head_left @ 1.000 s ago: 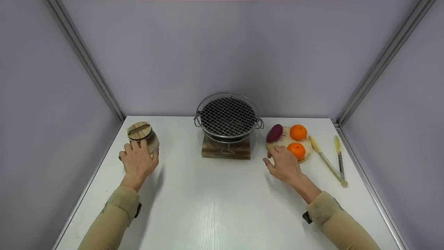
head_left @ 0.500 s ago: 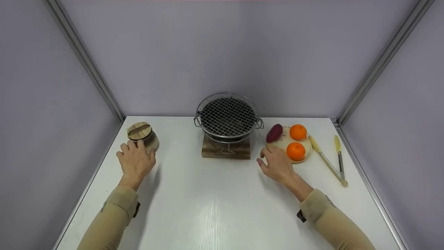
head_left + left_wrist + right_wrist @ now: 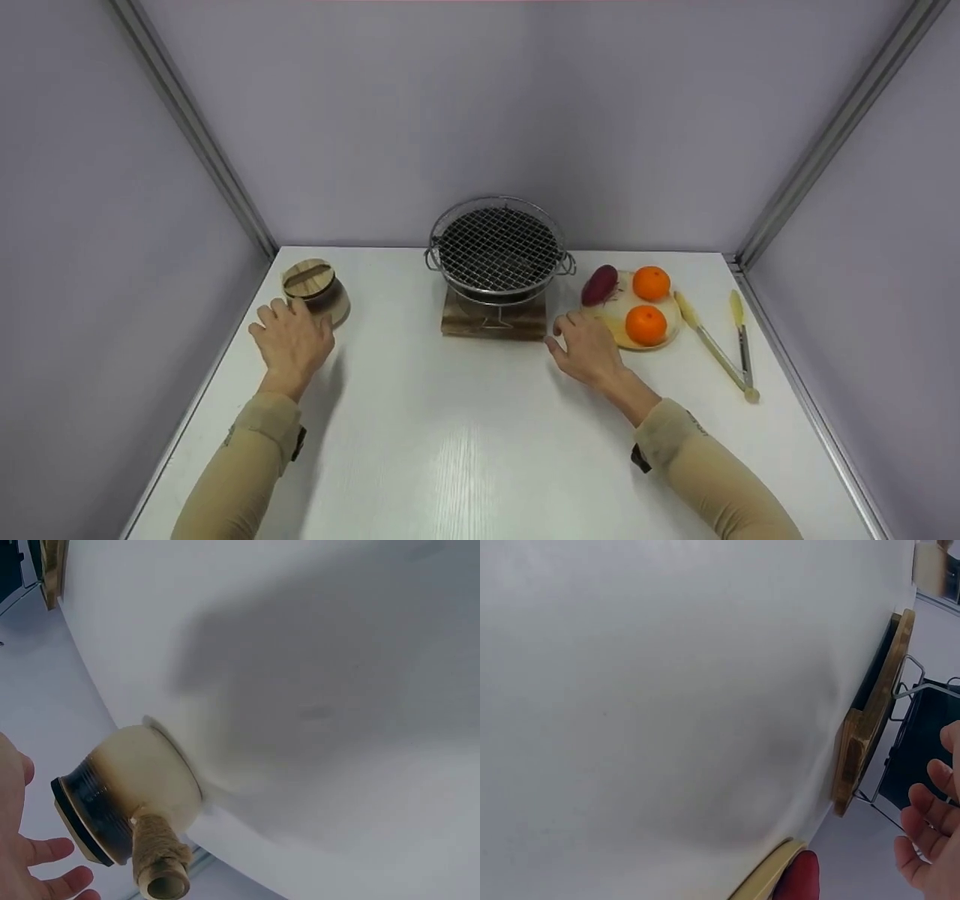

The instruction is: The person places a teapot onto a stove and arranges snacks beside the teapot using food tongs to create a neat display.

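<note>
A small teapot-like pot point(image 3: 339, 307) with a wooden lid point(image 3: 309, 279) stands at the table's left. In the left wrist view the pot point(image 3: 154, 772) is cream and dark, with a twine-wrapped side handle point(image 3: 157, 844). My left hand point(image 3: 290, 343) hovers just in front of it, fingers spread and relaxed, apart from the handle. My right hand point(image 3: 589, 351) hovers at the near left of a round wooden plate point(image 3: 624, 304), fingers loosely bent around nothing. On that plate lie a purple sweet potato point(image 3: 600, 286), a far orange point(image 3: 651, 283) and a near orange point(image 3: 646, 325).
A round tabletop grill point(image 3: 501, 251) with a wire mesh and side handles stands at the back middle on a wooden base point(image 3: 457, 319). Spread tongs point(image 3: 716, 352) with yellowish tips lie at the right. Walls enclose the white table point(image 3: 450, 420) at the back and sides.
My left hand has drawn slightly back from the pot. My right hand has shifted left, away from the near orange. The head view has turned a little; the objects stay put.
</note>
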{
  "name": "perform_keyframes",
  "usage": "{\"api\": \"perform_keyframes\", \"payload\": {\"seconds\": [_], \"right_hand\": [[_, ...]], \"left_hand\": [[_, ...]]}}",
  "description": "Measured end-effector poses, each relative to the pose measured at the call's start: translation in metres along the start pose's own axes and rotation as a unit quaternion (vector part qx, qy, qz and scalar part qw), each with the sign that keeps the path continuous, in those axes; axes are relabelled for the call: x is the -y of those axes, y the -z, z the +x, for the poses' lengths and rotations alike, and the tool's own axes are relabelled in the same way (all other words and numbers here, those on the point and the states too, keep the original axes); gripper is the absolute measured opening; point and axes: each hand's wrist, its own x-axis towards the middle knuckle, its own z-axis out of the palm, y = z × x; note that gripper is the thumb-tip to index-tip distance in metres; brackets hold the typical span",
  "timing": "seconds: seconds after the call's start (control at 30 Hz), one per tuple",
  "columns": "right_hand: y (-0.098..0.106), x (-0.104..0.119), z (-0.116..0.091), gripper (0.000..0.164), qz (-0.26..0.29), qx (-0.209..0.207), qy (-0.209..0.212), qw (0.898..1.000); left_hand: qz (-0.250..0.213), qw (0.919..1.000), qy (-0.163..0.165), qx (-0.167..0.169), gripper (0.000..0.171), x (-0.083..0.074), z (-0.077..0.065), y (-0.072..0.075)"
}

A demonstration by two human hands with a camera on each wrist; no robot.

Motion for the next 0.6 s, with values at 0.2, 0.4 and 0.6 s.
{"api": "perform_keyframes", "payload": {"seconds": [0.2, 0.4, 0.6], "right_hand": [[-0.002, -0.001, 0.002, 0.026, -0.017, -0.003, -0.009, 1.0], [-0.015, 0.004, 0.008, 0.031, -0.038, 0.039, -0.017, 0.998], [-0.028, 0.012, 0.014, 0.032, -0.045, 0.035, -0.007, 0.998]], "left_hand": [[0.0, 1.0, -0.005, 0.006, 0.065, -0.006, 0.011, -0.004], [0.012, 0.9997, 0.012, 0.016, 0.062, 0.005, 0.009, -0.006], [0.016, 0.999, 0.025, 0.034, 0.063, 0.019, 0.008, -0.007]]}}
